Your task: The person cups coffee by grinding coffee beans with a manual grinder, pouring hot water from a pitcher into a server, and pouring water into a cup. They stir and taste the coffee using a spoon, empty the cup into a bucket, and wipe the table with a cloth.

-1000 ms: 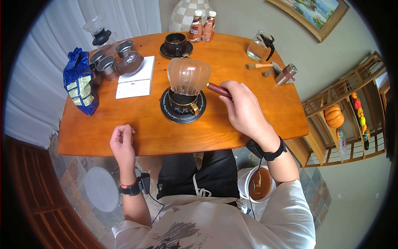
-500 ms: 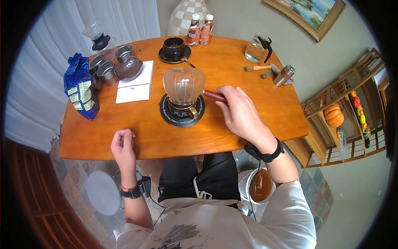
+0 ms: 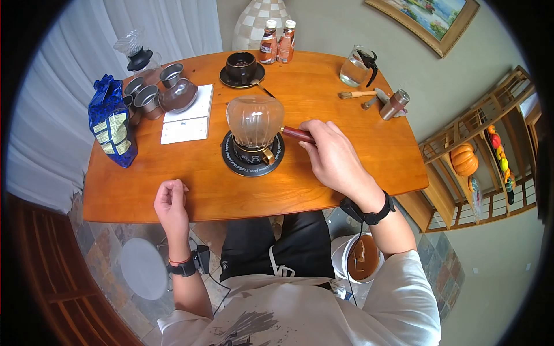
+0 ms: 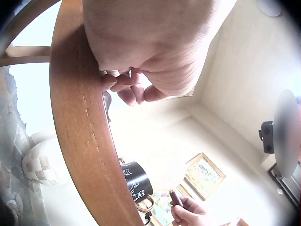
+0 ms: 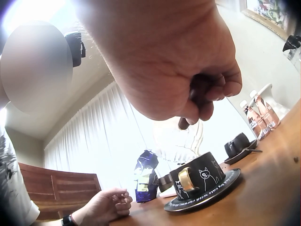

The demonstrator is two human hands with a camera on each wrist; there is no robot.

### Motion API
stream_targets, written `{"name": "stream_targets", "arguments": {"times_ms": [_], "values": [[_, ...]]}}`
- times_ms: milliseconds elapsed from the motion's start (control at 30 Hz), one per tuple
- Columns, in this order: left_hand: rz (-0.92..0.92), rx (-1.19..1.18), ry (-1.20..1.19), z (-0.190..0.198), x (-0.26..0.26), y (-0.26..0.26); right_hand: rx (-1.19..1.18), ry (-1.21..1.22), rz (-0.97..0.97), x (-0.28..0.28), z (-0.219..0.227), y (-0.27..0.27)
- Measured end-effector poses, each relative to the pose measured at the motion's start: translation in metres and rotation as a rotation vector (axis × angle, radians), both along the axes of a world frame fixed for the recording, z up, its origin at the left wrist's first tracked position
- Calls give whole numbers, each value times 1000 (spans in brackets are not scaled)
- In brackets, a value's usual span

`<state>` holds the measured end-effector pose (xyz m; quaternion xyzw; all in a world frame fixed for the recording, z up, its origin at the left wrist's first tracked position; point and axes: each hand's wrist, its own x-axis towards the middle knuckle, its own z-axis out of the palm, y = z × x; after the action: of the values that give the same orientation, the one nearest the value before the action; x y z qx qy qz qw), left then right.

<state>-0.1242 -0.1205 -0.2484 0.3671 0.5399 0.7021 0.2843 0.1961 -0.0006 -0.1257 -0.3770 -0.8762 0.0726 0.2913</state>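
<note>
My right hand (image 3: 334,155) grips the dark wooden handle (image 3: 298,135) of a clear ribbed glass vessel (image 3: 254,120), which is tipped over a black cup (image 3: 251,154) with a gold handle. In the right wrist view the cup (image 5: 200,176) shows white cat drawings and stands on a black lettered saucer (image 5: 202,200); curled fingers wrap the handle. My left hand (image 3: 172,202) lies at the table's front edge, fingers loosely curled and holding nothing. Whether liquid runs from the vessel cannot be told.
Left on the table (image 3: 138,196) stand a blue bag (image 3: 115,130), metal cups (image 3: 149,99), a brown glass pot (image 3: 180,95) and a white scale (image 3: 190,118). Farther back are a second black cup (image 3: 241,68) and two bottles (image 3: 269,43). A water jug (image 3: 355,72), brush (image 3: 356,94) and grinder (image 3: 395,105) are right.
The glass vessel in my right hand has come down and slightly left, closer over the cup, and looks clearer inside. My left hand has stayed at the table's edge.
</note>
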Motion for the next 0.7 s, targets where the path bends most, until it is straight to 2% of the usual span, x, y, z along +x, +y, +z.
{"name": "stream_targets", "arguments": {"times_ms": [167,233,267,333,367,400,467,600,667,700], "values": [[0,-3,3,1,0,0,-52,-2,-12,1,0,0],[-3,0,-3,1,0,-1,-224,119,20,3,-5,4],[2,2,-2,1,-1,-1,-222,119,25,3,-5,6],[-10,-9,11,1,-1,0,-542,258,-7,8,-4,11],[-15,-5,10,1,0,0,-622,374,61,9,-8,18],[-10,-8,4,1,0,0,-616,373,55,14,-7,24],[-11,-6,-4,1,0,-1,-1054,603,21,21,3,33],[-18,-5,6,-1,-1,-1,-1188,793,-68,28,13,60],[-17,-3,13,-2,-2,-1,-1205,812,-91,32,10,84],[-16,-19,25,-2,-3,-1,-1233,847,-177,32,7,96]]}}
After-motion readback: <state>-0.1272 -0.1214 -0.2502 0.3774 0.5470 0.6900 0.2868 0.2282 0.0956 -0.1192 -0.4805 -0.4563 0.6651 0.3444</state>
